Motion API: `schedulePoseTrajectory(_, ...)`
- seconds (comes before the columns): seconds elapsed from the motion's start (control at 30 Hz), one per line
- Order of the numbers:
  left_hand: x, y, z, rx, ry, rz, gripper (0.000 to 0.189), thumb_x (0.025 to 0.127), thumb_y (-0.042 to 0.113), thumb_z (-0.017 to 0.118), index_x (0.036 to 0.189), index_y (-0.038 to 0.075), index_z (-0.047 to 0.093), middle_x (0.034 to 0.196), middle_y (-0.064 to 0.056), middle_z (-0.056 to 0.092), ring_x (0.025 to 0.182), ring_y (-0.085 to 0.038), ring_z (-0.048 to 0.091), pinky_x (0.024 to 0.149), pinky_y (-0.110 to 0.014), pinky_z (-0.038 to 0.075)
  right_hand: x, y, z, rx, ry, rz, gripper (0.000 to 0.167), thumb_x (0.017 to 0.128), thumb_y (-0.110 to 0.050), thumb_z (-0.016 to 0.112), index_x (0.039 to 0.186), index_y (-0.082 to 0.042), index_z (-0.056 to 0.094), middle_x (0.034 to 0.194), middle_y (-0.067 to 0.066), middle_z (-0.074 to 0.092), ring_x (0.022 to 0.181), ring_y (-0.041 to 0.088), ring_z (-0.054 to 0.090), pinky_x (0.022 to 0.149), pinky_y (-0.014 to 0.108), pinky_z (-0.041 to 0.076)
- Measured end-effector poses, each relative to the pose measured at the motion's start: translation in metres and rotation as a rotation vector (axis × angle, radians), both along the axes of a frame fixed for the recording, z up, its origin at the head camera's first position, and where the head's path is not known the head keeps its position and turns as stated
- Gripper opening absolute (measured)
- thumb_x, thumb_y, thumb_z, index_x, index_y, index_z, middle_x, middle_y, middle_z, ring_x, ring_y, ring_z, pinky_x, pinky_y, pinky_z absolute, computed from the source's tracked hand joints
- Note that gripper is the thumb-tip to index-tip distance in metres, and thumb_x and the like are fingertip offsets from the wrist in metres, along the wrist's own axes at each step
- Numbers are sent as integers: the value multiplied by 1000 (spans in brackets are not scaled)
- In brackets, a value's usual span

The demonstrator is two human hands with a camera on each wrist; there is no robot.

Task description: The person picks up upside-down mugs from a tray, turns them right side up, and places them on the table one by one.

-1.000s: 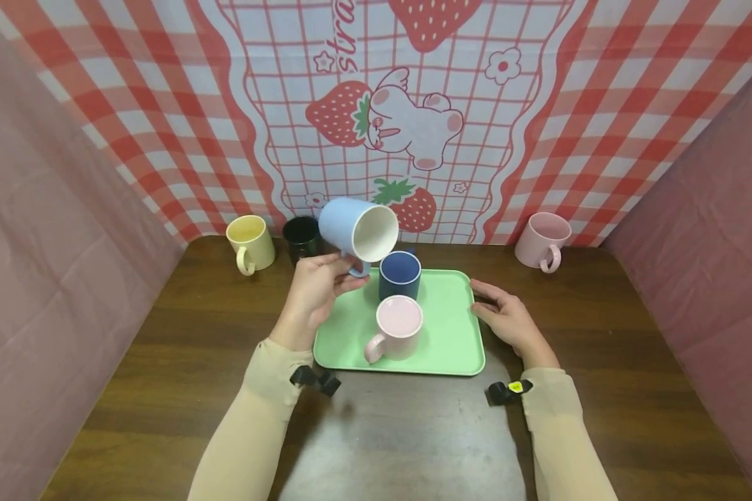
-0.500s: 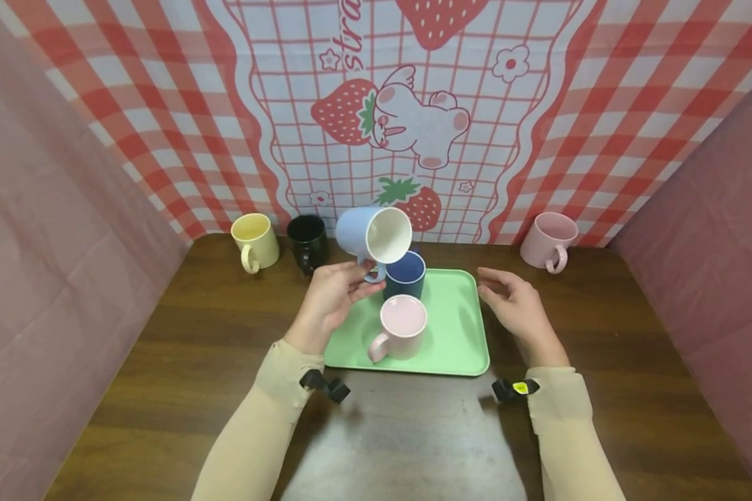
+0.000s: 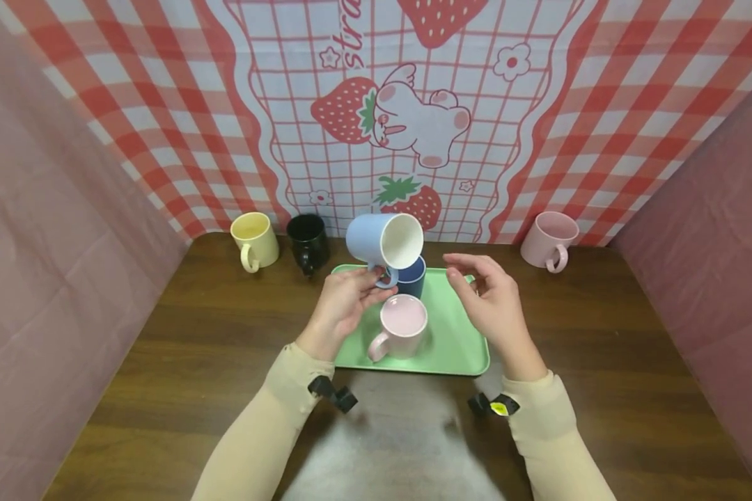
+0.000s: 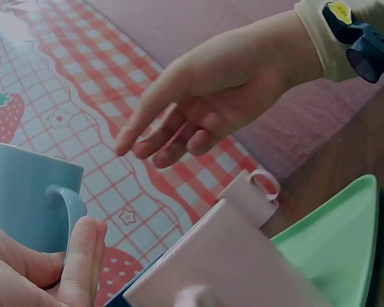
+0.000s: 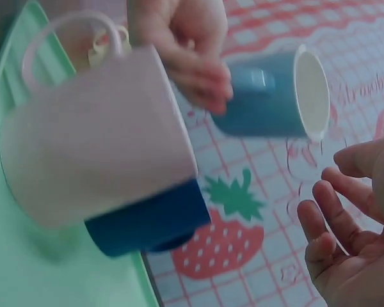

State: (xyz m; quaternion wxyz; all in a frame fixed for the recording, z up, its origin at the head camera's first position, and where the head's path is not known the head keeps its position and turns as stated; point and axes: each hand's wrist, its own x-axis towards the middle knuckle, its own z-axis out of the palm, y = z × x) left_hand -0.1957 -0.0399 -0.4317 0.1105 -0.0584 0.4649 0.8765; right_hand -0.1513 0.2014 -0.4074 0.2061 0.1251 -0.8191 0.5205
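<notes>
My left hand (image 3: 341, 306) pinches the handle of a light blue mug (image 3: 370, 240), which is tipped on its side with its white inside facing right. The mug is held up over the back of a green tray (image 3: 451, 327). On the tray stand a pink mug (image 3: 404, 327) in front and a dark blue mug (image 3: 413, 277) behind it, partly covered by the light blue one. My right hand (image 3: 491, 299) is raised over the tray's right side, its fingers loosely bent with nothing in them. In the right wrist view, its fingers (image 5: 336, 217) point toward the light blue mug's rim.
A yellow mug (image 3: 255, 243) and a black mug (image 3: 308, 243) stand at the back left of the brown table (image 3: 182, 348). Another pink mug (image 3: 548, 240) is at the back right. Behind hangs a red checked cloth with strawberries (image 3: 345, 111); pink curtains (image 3: 56, 209) enclose the sides.
The light blue mug has moved right and slightly down with my left hand. My right hand has left the tray's right edge and come inward over the tray.
</notes>
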Motion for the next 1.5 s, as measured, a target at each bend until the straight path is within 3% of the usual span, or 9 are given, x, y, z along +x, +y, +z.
schedulePoseTrajectory(0.1, 3, 4, 0, -7, 8, 6, 23, 105, -11, 61, 123, -24, 67, 88, -16, 74, 75, -21, 78, 78, -34, 68, 4, -11, 3, 16, 35, 18, 22, 103, -6, 76, 125, -6, 80, 114, 9, 75, 98, 8, 62, 67, 18, 44)
schedulePoseTrajectory(0.3, 10, 12, 0, -26, -11, 2, 27, 104, -8, 66, 128, -21, 67, 92, -17, 79, 79, -20, 79, 79, -34, 67, 7, -24, 0, 61, 97, 22, 21, 100, -8, 81, 121, -10, 82, 105, 3, 75, 96, 7, 63, 63, 29, 43)
schedulePoseTrajectory(0.57, 15, 16, 1, -40, -36, -25, 28, 105, -5, 66, 130, -19, 67, 107, -28, 78, 84, -23, 80, 84, -35, 67, 7, -29, -3, 60, 100, -17, 21, 99, -7, 81, 120, -9, 81, 103, 4, 75, 92, 9, 63, 63, 18, 38)
schedulePoseTrajectory(0.97, 19, 19, 6, 4, -40, -15, 28, 105, -4, 67, 130, -19, 67, 109, -30, 78, 85, -23, 80, 86, -36, 67, 7, -30, -4, 27, 110, -52, 17, 94, -5, 86, 109, -6, 78, 99, 5, 76, 90, 26, 67, 60, 19, 36)
schedulePoseTrajectory(1.2, 21, 20, 7, 13, -43, -22, 29, 106, -4, 66, 130, -19, 66, 110, -31, 77, 87, -22, 80, 87, -36, 66, 10, -33, -2, 53, 55, -73, 19, 92, -9, 88, 110, -7, 80, 100, 7, 76, 94, 20, 66, 64, 18, 38)
schedulePoseTrajectory(1.5, 24, 21, 11, 8, -33, -23, 29, 106, -4, 66, 130, -20, 67, 108, -29, 78, 86, -22, 80, 85, -35, 66, 12, -33, 0, 55, 47, -77, 17, 95, -11, 86, 109, -4, 80, 101, 9, 75, 91, 21, 64, 64, 18, 38)
